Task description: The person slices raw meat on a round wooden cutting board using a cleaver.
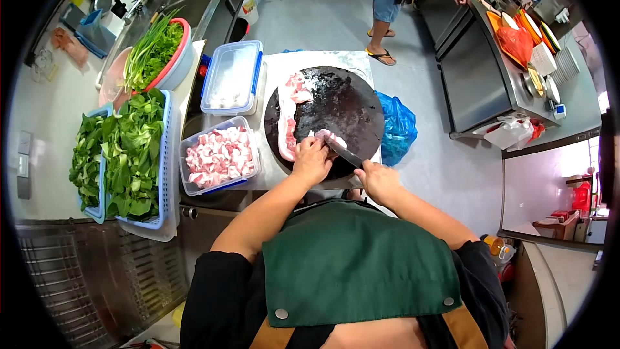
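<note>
On a round dark chopping board [336, 103] my right hand [380, 182] grips the handle of a knife [344, 153], its blade pointing up and left to the meat. My left hand [312, 160] has its fingers bent down on a piece of raw meat [329, 136] beside the blade. A long strip of pale pink raw meat [287, 123] lies along the board's left side, with more meat [298, 87] at its upper end. Left of the board, a clear plastic tub [219, 154] holds many diced meat pieces. My left fingertips are partly hidden.
A lidded clear box [232, 77] stands behind the tub. Leafy greens [134, 152] fill blue baskets at left, below a bowl of herbs [171, 45]. A blue plastic bag [396, 126] sits right of the board. Another person [385, 6] stands beyond, near a steel counter [478, 77].
</note>
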Action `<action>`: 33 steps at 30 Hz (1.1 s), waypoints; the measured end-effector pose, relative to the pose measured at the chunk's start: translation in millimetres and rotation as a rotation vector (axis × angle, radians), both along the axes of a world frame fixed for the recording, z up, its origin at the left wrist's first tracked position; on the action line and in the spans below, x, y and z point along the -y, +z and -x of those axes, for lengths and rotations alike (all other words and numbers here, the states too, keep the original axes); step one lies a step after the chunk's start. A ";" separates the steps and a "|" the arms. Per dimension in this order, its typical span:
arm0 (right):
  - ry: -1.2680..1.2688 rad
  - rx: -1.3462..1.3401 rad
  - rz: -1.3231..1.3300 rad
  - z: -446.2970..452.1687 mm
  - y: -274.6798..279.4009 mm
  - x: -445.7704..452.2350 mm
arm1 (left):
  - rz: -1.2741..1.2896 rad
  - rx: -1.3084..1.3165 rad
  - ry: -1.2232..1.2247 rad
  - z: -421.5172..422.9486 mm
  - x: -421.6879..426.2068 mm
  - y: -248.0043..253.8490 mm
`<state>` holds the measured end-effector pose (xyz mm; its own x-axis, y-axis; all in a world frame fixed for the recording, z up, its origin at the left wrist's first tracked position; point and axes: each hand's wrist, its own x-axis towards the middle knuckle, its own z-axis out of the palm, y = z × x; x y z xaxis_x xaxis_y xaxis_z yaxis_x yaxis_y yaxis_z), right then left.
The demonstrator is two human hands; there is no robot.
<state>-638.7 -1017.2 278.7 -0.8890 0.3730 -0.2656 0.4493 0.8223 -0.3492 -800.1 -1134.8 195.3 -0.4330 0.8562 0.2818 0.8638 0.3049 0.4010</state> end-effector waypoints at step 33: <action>-0.162 -0.105 0.135 41.6 -30.2 -47.6 | -0.174 -0.026 -0.037 -2.0 11.1 -1.4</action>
